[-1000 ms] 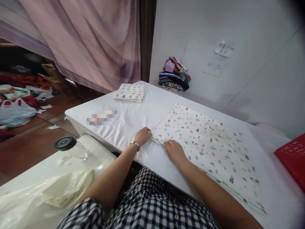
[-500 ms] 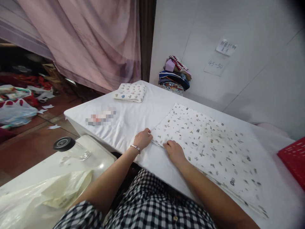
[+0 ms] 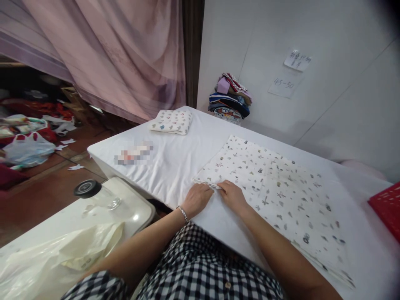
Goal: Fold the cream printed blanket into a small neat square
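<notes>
A white cloth with a small grey and olive print (image 3: 281,193) lies folded in layers, spread flat across the table. At its near left edge, my left hand (image 3: 198,200) is closed on the layered hem, fingertips partly hidden. Close beside it, my right hand (image 3: 231,196) pinches the same edge between thumb and fingers. The edge is slightly raised between the two hands. Further back on the left rests a smaller folded cloth (image 3: 171,121) with a coloured print, touched by neither hand.
A white sheet covers the table (image 3: 168,162). A blurred-out item (image 3: 133,153) lies at its left. A stack of folded clothes (image 3: 229,100) stands by the wall. A red basket (image 3: 387,208) is at the right edge. On a side table stand a glass jar (image 3: 104,198) and a plastic bag (image 3: 62,254).
My left hand has shifted right and nearer to me, from the cloth's left corner to along its near edge. My right hand now grips the edge, which is lifted slightly.
</notes>
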The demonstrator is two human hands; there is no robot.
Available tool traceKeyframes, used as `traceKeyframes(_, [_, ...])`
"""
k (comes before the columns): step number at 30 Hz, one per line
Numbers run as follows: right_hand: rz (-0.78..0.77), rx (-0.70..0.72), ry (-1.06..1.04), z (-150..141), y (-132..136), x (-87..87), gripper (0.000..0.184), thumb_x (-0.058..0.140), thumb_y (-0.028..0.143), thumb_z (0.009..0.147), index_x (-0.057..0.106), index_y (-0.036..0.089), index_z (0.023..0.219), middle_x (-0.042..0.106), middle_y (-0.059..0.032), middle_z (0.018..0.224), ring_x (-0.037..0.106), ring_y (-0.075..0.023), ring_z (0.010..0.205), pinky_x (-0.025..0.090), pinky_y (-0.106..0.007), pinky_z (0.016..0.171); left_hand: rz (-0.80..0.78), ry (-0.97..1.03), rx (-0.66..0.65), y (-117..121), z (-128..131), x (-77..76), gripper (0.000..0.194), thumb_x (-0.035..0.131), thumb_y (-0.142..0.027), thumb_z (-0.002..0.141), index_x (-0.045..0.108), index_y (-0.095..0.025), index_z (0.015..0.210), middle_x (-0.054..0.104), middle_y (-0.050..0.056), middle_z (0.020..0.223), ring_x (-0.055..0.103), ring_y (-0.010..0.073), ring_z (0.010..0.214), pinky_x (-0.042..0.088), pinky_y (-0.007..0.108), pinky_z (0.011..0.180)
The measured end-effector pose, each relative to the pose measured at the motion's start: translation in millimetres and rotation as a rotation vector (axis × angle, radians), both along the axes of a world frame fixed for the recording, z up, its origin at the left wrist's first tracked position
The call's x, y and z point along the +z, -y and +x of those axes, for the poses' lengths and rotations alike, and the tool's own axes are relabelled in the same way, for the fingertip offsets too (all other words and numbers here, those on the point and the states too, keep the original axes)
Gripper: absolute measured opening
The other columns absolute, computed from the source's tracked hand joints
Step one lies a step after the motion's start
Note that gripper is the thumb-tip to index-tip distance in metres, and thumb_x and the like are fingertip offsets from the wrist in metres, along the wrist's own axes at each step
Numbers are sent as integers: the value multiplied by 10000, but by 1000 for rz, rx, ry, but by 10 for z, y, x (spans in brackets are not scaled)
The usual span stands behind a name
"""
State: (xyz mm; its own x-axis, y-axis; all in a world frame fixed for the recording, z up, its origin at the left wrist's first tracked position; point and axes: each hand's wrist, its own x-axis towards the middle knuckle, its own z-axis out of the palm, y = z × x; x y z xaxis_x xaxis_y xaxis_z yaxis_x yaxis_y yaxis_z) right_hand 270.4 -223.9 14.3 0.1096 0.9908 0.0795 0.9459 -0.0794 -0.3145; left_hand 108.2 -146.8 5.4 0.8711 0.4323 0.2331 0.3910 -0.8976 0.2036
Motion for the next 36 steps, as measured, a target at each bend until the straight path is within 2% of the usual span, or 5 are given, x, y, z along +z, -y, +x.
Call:
traceKeyframes(6, [9, -3, 4, -4, -7, 3, 244, 426, 188, 862, 586, 243, 1038, 591, -6, 980, 517, -125, 945, 371, -214, 770, -22, -89, -53, -67, 156, -28, 247, 377, -225, 894, 611, -195, 966, 644, 55, 904, 584, 177, 794, 424, 295, 681])
traceKeyframes(15, [3, -16, 43, -15, -2, 33, 233, 417, 199, 871, 580, 243, 1032, 587, -4, 962, 518, -125, 920, 370, -215, 740, 20, -107, -110, -128, 160, -113, 246, 368, -172, 877, 607, -151, 932, 650, 83, 900, 596, 188, 836, 449, 320, 748])
traceKeyframes(19, [66, -13, 79, -23, 24, 12, 244, 414, 186, 874, 583, 232, 1044, 591, -18, 982, 511, -134, 935, 376, -216, 763, 50, -115, -151, -111, 64, -104, 275, 339, -163, 881, 610, -139, 841, 643, 84, 792, 599, 188, 747, 446, 317, 692])
traceKeyframes(26, [16, 66, 164, -123, 82, -62, 274, 392, 170, 879, 587, 217, 1064, 589, -52, 1016, 493, -159, 946, 375, -250, 810, 2, -106, -128, -65, -6, -22, 264, 324, -161, 881, 586, -158, 850, 625, 70, 775, 591, 186, 737, 427, 304, 666])
traceKeyframes(36, [-23, 110, 201, -205, 151, -12, 320, 487, 209, 816, 529, 163, 1130, 554, -74, 1049, 469, -194, 950, 364, -284, 829, 52, -132, -98, -105, 30, -122, 229, 360, -179, 878, 581, -147, 825, 619, 72, 749, 594, 189, 726, 426, 297, 637])
